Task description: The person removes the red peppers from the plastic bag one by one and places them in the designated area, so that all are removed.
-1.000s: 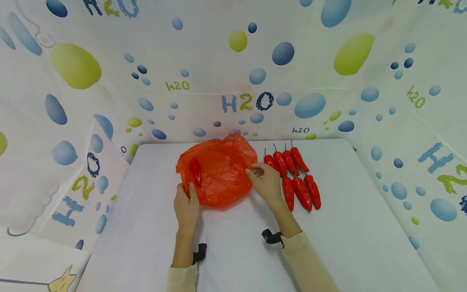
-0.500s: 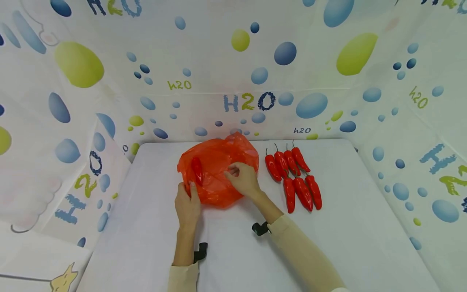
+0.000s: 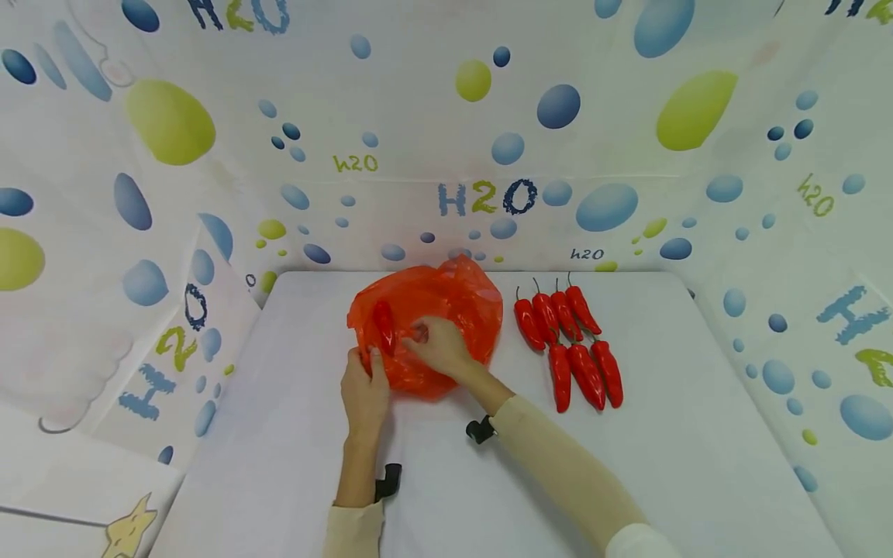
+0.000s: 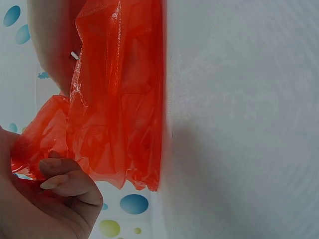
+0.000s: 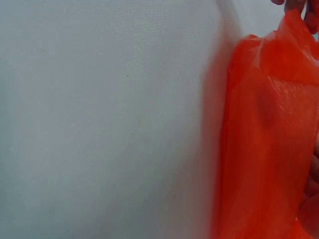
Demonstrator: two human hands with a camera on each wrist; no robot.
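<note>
A thin red plastic bag (image 3: 460,298) lies with its mouth spread on the white table, and one red chili pepper (image 3: 384,325) rests inside at its left. My left hand (image 3: 366,395) pinches the bag's near left rim; in the left wrist view the fingers (image 4: 72,186) curl on the plastic. Over the middle of the bag is my right hand (image 3: 443,349), its loosely bent fingers pointing at the pepper, a small gap apart, with nothing seen in them. In the right wrist view the bag's wall (image 5: 269,149) partly hides that hand.
To the right of the bag, several red chili peppers (image 3: 561,376) lie in two rows on the white table (image 3: 670,465). Behind and at both sides stands a white sheet (image 3: 418,101) printed with drops and lettering.
My right hand has moved left from the bag's right rim to over its middle, close to the pepper inside. The left hand has kept its grip on the rim.
</note>
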